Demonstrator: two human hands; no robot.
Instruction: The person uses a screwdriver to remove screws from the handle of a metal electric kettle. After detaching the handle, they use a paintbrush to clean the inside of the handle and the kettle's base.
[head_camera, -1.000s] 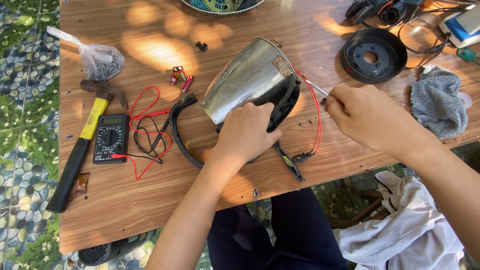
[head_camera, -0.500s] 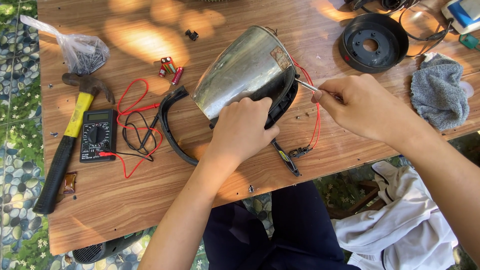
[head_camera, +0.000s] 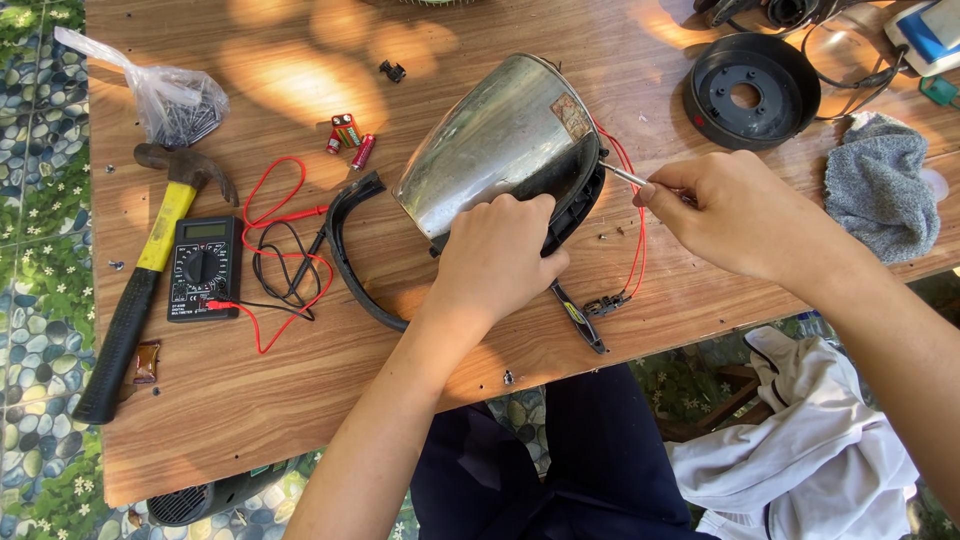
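Here, the left hand clamps the steel kettle body while right hand fingers pinch a thin screwdriver at its base; steady aim needed.

Left hand: palm down, fingers curled in a closed grip, forearm rising bare from the counter's near edge. Right hand: fingers pinched shut, thumb against forefinger, knuckles up; its forearm runs in from the lower right corner, crossing the counter's near edge at a slant.
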